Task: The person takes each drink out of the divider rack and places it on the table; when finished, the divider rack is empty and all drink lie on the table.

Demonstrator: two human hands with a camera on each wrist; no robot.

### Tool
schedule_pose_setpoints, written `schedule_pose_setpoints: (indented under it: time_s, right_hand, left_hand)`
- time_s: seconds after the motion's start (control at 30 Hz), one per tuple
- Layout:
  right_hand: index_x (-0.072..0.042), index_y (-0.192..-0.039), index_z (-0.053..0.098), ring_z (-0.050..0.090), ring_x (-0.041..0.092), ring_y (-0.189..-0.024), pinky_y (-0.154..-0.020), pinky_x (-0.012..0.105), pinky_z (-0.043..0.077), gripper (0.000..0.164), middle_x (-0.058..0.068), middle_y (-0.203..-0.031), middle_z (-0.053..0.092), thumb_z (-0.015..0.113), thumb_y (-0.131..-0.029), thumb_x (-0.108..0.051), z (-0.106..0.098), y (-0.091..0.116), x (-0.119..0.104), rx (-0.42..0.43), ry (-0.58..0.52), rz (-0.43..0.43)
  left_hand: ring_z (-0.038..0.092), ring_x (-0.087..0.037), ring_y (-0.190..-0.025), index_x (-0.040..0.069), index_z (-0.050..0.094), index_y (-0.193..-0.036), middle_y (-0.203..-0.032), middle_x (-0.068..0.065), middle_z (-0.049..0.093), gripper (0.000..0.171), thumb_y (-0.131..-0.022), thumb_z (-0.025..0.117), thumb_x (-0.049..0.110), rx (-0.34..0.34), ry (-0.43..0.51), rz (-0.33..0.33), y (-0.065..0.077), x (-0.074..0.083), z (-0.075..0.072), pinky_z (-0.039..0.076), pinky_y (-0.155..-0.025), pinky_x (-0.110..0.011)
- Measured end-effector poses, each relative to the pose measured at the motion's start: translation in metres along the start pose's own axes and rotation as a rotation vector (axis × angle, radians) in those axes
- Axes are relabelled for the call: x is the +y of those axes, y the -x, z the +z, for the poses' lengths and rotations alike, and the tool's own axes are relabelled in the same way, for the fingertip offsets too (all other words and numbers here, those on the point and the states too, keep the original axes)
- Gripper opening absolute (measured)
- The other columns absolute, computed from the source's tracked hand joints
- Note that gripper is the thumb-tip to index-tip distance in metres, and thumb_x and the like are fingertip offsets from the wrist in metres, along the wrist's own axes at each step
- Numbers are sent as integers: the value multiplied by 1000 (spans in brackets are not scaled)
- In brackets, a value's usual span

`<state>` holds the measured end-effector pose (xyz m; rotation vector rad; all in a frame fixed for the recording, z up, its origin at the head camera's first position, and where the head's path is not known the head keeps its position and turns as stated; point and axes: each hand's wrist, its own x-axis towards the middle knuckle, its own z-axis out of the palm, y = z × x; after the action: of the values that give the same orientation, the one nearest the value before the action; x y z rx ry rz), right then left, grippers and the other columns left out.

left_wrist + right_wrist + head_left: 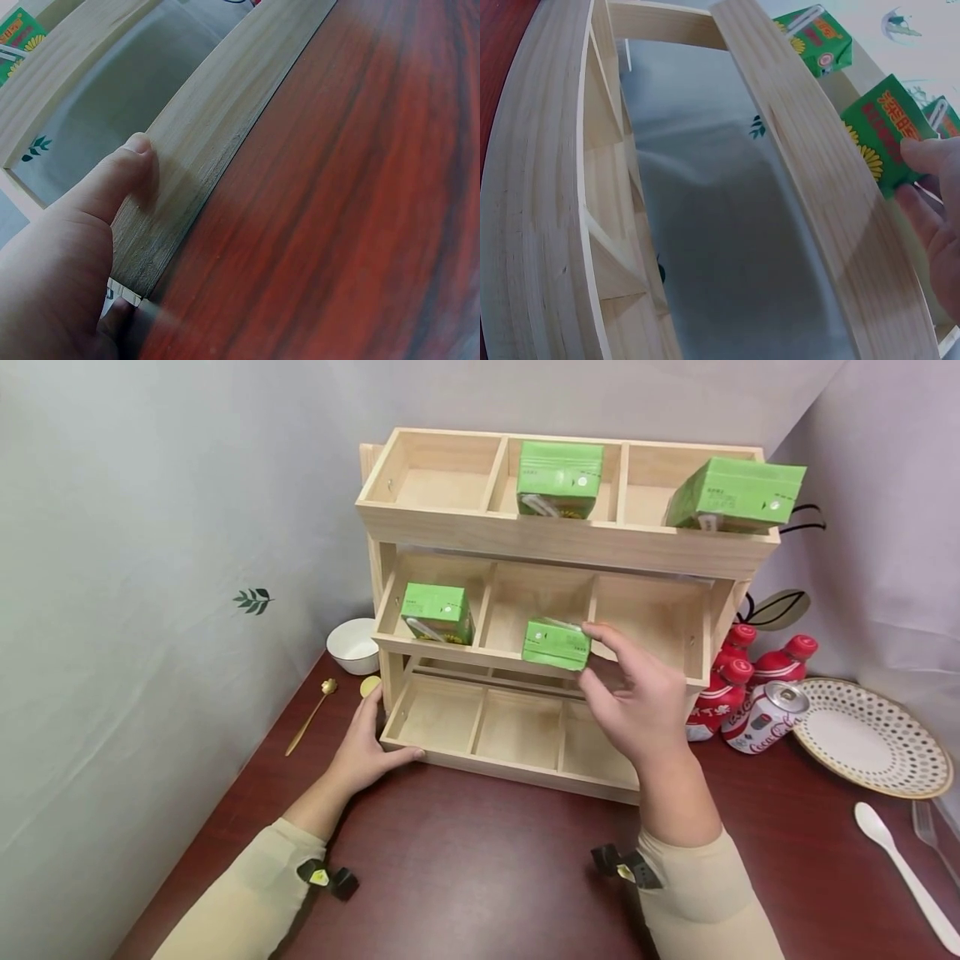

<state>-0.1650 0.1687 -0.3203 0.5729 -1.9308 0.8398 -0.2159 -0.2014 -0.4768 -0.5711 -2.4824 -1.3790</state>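
One white bowl (pixel 352 646) left of the wooden rack (pixel 562 542), whose lower left corner the left hand (pixel 363 747) grips, thumb on the front board. Rightward, a green carton (pixel 438 610) in the middle tier's left compartment, then the held carton (pixel 557 645) at the middle compartment's front edge, pinched by the right hand (pixel 637 693) between thumb and fingers; red bottles (pixel 722 695) beyond.

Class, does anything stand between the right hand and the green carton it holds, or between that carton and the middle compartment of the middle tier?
Nothing visible separates the right hand from the green carton it pinches. No other object visibly blocks the middle compartment; whether the carton's base clears its front lip is unclear.
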Motion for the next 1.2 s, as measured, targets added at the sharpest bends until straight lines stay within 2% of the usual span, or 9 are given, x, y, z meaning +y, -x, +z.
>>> schedule_pose_setpoints:
  time_s: [0.1,0.3,0.37,0.57,0.7,0.9,1.0,1.2]
  right_hand:
    - [-8,-116,71,70,22,-91,-84,25,51,38,-1,-108,71,70,-78,-4,-1,0,0,5,-27,5]
    - [8,-111,67,67,25,-99,-78,31,54,42,14,-106,70,71,-71,19,-5,-7,-13,23,-285,62]
    - [13,-109,65,66,25,-102,-78,31,54,42,19,-105,69,70,-69,24,-8,-10,-20,34,-327,67]
    - [18,-108,63,65,23,-104,-78,33,54,40,26,-103,67,67,-69,26,-16,-14,-30,47,-368,57]
    - [17,-109,63,65,23,-103,-77,33,55,42,26,-103,67,66,-68,27,-20,-12,-31,60,-402,64]
    - [18,-111,62,64,27,-104,-78,34,54,44,25,-105,67,65,-68,27,-25,-11,-29,73,-487,77]
    - [20,-111,61,64,31,-103,-78,34,55,44,25,-106,66,64,-68,28,-27,-10,-29,85,-579,93]
    - [25,-111,56,63,35,-101,-77,33,55,43,32,-106,64,61,-69,29,-32,-9,-23,140,-784,132]
  left_hand:
    - [37,-21,-127,32,21,-153,-142,-4,36,121,-57,95,36,4,0,0,1,-1,1,36,-101,-45]
    - [38,-20,-126,30,22,-153,-141,-4,37,122,-56,95,33,9,-6,2,2,0,0,37,-99,-44]
    - [37,-22,-126,27,22,-153,-141,-6,37,122,-56,96,30,12,-10,11,1,3,0,36,-100,-45]
    - [38,-31,-124,7,26,-151,-139,-18,38,116,-58,95,17,20,20,53,2,29,-5,34,-99,-53]
    - [38,-33,-124,1,26,-150,-138,-22,39,114,-60,94,14,6,13,50,3,43,-8,35,-99,-53]
    - [40,-34,-123,0,27,-149,-137,-23,40,114,-58,94,12,9,7,54,2,44,-7,36,-97,-53]
    - [39,-34,-124,-1,26,-149,-138,-23,39,114,-58,94,12,9,2,54,2,43,-7,35,-98,-54]
    - [38,-33,-125,2,26,-150,-139,-21,39,114,-60,94,14,10,6,52,3,41,-7,35,-99,-52]
